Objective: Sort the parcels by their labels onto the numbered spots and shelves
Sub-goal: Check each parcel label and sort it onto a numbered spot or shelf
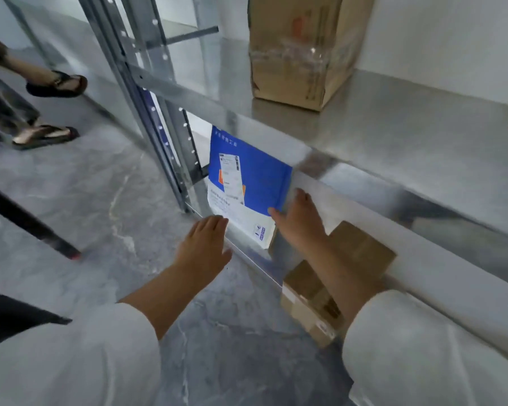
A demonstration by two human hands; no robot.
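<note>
Nearest, two white sleeves (94, 356) are cut off by the lower frame edge. The left hand (204, 244) is held flat and wide open above the grey floor (100, 194), fingers straight, with nothing held; its fingertips reach the front rim of the lower shelf (255, 260). The right hand (299, 221) is also open, its fingers stretched upward. Its thumb tip touches the right edge of the mailer (255, 183), and nothing is gripped.

Under the right forearm, brown boxes (314, 300) lie on the lower shelf, largely hidden by the arm, so their number cannot be told. The blue-and-white mailer stands upright on the same shelf, just beyond both hands and between them, beside the post (156, 136). A white label (232, 174) is stuck on its face; the print is too blurred to be read.

Beyond and above the right hand, the upper shelf (393, 136) carries a taped carton (302, 51), cut off at the top edge. Far to the left of the left hand, a dark bar (27, 224) crosses the floor, and another person's sandalled feet (53, 83) are seen, the legs cut off by the frame.
</note>
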